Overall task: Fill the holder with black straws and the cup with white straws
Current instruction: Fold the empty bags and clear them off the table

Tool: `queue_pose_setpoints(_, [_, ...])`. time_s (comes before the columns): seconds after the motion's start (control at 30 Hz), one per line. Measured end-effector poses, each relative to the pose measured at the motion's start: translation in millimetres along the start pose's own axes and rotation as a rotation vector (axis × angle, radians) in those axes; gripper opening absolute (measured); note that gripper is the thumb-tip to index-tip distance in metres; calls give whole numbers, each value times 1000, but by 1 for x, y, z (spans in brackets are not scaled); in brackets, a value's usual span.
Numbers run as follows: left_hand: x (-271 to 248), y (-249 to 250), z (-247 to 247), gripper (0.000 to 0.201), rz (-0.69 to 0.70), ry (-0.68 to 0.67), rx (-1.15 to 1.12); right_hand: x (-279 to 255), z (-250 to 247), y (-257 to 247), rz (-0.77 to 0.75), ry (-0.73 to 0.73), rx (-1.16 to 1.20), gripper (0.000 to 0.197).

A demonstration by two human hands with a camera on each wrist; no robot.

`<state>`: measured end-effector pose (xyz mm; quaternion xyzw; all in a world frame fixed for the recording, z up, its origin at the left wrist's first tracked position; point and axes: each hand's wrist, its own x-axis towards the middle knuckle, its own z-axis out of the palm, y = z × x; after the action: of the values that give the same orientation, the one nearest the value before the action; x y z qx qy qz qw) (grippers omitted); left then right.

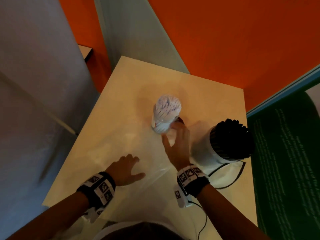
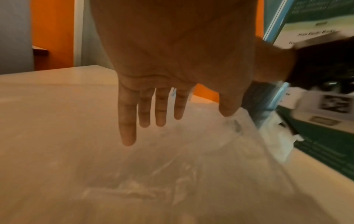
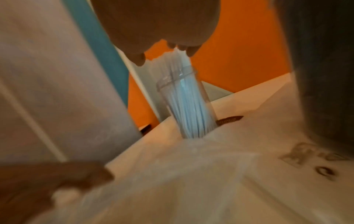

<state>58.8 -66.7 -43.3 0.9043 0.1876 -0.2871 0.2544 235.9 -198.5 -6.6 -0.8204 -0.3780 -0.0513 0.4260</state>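
Both containers look full from your head view: white straws (image 1: 167, 108) pack the cup (image 1: 160, 126), black straws (image 1: 230, 135) the holder (image 1: 206, 149). Left wrist view: your left hand (image 2: 172, 60) is spread, holding nothing. Right wrist view: whether your right hand (image 3: 162, 27) grips the straws, I cannot tell.

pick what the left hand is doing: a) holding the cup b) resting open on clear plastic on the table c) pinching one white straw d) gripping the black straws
b: the left hand lies with straight fingers on the clear plastic spread over the table, holding nothing.
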Motion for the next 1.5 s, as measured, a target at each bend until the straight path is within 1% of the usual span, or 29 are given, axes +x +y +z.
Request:
queue_pose_setpoints(0.03, [2,-6,7,85,-21,-40,22,-15,2,-2,-120,-140,-21,29])
queue_pose_setpoints(0.07, [5,-13,13,91,-33,-71,51,-30,5,-4,-193,-360,-32,22])
queue_pose_setpoints(0.13, [10,-28,23,94,-22,-93,143,-62,16,-2,-260,-868,-143,31])
queue_pose_setpoints(0.17, [10,-36,28,94,-5,-83,205,-76,23,1,-288,-1044,-238,41])
queue_pose_setpoints(0.2, [10,-44,32,92,14,-69,267,-89,28,4,-309,-1160,-320,49])
queue_pose_setpoints(0.23, [9,-52,35,91,25,-53,320,-101,32,6,-317,-1215,-358,55])
queue_pose_setpoints(0.3, [4,-62,38,89,24,-32,388,-119,38,5,-358,-1157,-347,55])
queue_pose_setpoints(0.37, [-5,-62,39,83,38,0,421,-132,46,3,-458,-967,-345,37])
queue_pose_setpoints(0.43, [-15,-54,45,69,161,115,412,-140,53,3,-494,-826,-338,22])
queue_pose_setpoints(0.47, [-19,-48,50,61,251,199,352,-143,56,1,-498,-793,-334,21])
queue_pose_setpoints(0.5, [-24,-41,57,56,317,245,289,-147,59,0,-499,-789,-338,24])
queue_pose_setpoints(0.53, [-30,-36,64,55,344,227,261,-150,60,-1,-501,-798,-352,31])
queue_pose_setpoints(0.6, [-37,-32,74,57,280,118,295,-157,60,-5,-494,-826,-404,46])
queue_pose_setpoints(0.67, [-41,-31,76,55,276,119,323,-160,59,-9,-495,-772,-408,34])
queue_pose_setpoints(0.7, [-43,-31,73,52,317,168,301,-161,59,-11,-497,-753,-406,24])
queue_pose_setpoints(0.73, [-46,-32,72,50,369,223,318,-161,59,-15,-492,-741,-412,24])
queue_pose_setpoints(0.77, [-47,-34,73,48,395,292,325,-161,59,-17,-490,-761,-427,29])
queue_pose_setpoints(0.83, [-48,-37,76,43,418,286,259,-160,62,-20,-480,-767,-447,29])
queue_pose_setpoints(0.93, [-45,-43,73,30,228,176,26,-157,64,-25,-298,-878,-323,36])
queue_pose_setpoints(1.0, [-44,-49,68,20,164,184,-153,-157,66,-26,-303,-920,-320,43])
queue_pose_setpoints(1.03, [-44,-51,67,16,169,190,-164,-157,68,-28,-332,-927,-339,40])
queue_pose_setpoints(1.1, [-45,-55,67,16,200,183,-113,-155,72,-30,-299,-924,-318,29])
queue_pose_setpoints(1.17, [-51,-50,67,18,297,269,-28,-147,74,-32,-95,-952,-179,30])
queue_pose_setpoints(1.23, [-54,-48,69,21,435,376,239,-137,72,-31,138,-1005,-6,25])
queue_pose_setpoints(1.27, [-56,-47,69,29,461,387,410,-132,72,-30,205,-1028,68,21])
queue_pose_setpoints(1.33, [-57,-46,68,40,430,358,576,-127,73,-27,281,-1051,162,12])
queue_pose_setpoints(1.4, [-55,-49,67,33,450,388,588,-124,77,-26,278,-1071,159,10])
queue_pose_setpoints(1.47, [-52,-48,63,38,460,376,501,-126,83,-25,160,-1140,24,29])
queue_pose_setpoints(1.5, [-52,-49,61,39,446,374,454,-129,85,-24,41,-1159,-103,40])
